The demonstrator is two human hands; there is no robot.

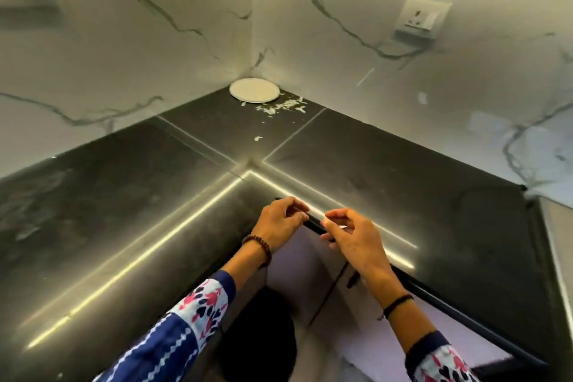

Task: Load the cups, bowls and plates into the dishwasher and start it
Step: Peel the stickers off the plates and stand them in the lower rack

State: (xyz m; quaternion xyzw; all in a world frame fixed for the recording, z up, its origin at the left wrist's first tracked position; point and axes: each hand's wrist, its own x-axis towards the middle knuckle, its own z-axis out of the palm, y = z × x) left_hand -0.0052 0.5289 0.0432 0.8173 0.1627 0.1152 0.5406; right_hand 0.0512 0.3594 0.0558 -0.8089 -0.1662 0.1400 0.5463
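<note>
A round white plate (pixel 254 89) lies flat in the far corner of the dark tabletop (pixel 356 164), against the marble walls (pixel 186 49), with white scraps (pixel 280 107) just beside it. The left hand (pixel 280 222) and right hand (pixel 353 239) are close together at the tabletop's near edge, fingers curled. I cannot tell whether these hands pinch anything.

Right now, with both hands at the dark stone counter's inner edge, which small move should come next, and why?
Probably reach the right hand to the round white plate in the far corner of the dark stone counter: it is the only dish in view, and neither this nor the left hand carries a dish.
</note>
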